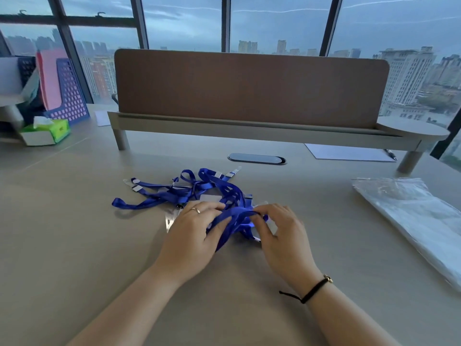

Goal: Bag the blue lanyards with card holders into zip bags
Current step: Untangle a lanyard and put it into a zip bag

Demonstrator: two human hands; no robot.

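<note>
A tangle of blue lanyards (184, 189) with clear card holders lies on the beige desk in the middle of the head view. My left hand (193, 228) and my right hand (279, 229) sit at the near edge of the pile, both pinching the same folded blue strap (235, 216) between them. A clear card holder (172, 219) pokes out from under my left hand. Another holder lies partly hidden under my right hand. A stack of clear zip bags (409, 216) lies at the right, apart from both hands.
A brown divider panel on a raised shelf (249, 126) spans the back of the desk. A cable grommet (257, 158) sits just beyond the lanyards. Paper and a pen (349, 152) lie under the shelf at right. A tissue box (46, 132) and file racks stand at back left.
</note>
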